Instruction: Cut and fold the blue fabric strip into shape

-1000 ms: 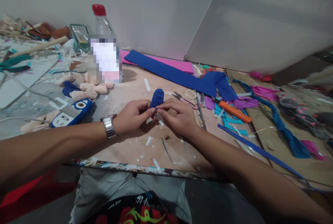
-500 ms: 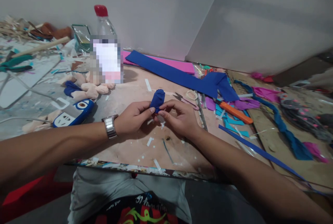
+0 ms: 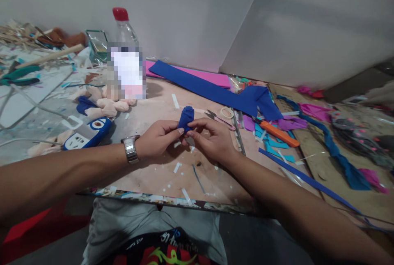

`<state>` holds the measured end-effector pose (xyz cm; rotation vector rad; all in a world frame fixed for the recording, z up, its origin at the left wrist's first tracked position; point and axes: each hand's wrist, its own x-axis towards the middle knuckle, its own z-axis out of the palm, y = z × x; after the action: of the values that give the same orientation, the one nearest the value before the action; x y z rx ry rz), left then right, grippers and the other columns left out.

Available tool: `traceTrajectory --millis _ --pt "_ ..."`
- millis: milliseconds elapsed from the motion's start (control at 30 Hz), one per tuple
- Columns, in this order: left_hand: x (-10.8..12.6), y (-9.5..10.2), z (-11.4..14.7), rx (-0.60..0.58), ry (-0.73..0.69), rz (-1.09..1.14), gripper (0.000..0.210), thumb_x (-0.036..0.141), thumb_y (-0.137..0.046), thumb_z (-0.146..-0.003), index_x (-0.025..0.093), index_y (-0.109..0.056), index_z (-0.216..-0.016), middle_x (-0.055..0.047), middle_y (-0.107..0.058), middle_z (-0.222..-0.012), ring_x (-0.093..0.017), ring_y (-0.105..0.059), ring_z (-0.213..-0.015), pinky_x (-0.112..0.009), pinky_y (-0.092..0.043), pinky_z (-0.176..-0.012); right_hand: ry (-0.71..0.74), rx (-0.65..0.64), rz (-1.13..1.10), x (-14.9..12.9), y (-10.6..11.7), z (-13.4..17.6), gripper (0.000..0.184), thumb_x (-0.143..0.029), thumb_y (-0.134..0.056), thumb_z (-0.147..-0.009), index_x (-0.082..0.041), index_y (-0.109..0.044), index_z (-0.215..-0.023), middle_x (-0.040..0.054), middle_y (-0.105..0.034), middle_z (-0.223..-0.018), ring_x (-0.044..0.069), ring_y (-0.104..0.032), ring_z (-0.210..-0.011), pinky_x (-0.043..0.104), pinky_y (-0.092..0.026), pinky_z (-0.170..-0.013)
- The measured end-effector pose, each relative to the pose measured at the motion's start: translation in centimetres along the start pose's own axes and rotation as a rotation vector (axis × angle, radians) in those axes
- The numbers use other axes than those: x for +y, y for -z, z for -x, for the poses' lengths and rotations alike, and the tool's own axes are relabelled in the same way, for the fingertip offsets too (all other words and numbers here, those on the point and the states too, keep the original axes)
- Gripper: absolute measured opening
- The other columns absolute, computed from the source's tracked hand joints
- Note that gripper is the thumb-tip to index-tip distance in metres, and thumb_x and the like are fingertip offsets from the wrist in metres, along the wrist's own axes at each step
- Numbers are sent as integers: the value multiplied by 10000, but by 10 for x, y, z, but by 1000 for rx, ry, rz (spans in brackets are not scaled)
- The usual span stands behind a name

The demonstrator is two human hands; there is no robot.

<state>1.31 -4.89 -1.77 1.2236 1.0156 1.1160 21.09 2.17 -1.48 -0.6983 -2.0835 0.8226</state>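
Note:
A small, rolled and gathered piece of blue crepe paper (image 3: 186, 118) is held upright over the middle of the table. My left hand (image 3: 161, 137), with a metal watch (image 3: 131, 149) on its wrist, pinches the paper's lower left side between thumb and fingers. My right hand (image 3: 214, 137) pinches its lower right side, fingertips close to those of the left. The fingers hide the bottom of the piece. Just behind my right hand lie pink-handled thread snips (image 3: 223, 120) and a ring of tape (image 3: 227, 112).
A long blue crepe strip (image 3: 197, 87) lies over pink paper at the back. An orange cutter (image 3: 278, 132) and paper scraps are on the right. At left are a bottle (image 3: 126, 31), a glowing phone (image 3: 127, 67), a power strip (image 3: 88, 134), peach paper bundles (image 3: 107, 107) and green-handled pliers (image 3: 21, 75).
The blue piece has turned slightly between my fingers, and its top looks a little more gathered. A pale bit below the fingers shows less. Both hands stay in nearly the same place.

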Motion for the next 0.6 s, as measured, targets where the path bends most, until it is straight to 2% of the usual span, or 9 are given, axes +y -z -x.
traceTrajectory --millis 300,600 --pt "-5 6 -1 -43 -76 -191 297 383 -572 -1021 142 -738 -969 -60 -750 -855 -151 -694 -802 -270 -552 -769 151 -20 -38 -3 2 -5 48 -266 -754 -927 -253 -801 -928 36 -799 -887 189 -731 -818 348 -585 -781" --pt "-1 4 1 -37 -117 -345 261 343 -560 -1017 144 -727 -983 -40 -752 -863 -142 -682 -780 -237 -519 -711 115 -27 -4 -5 1 -4 41 -263 -764 -916 -241 -798 -907 38 -801 -854 186 -732 -779 338 -578 -763"
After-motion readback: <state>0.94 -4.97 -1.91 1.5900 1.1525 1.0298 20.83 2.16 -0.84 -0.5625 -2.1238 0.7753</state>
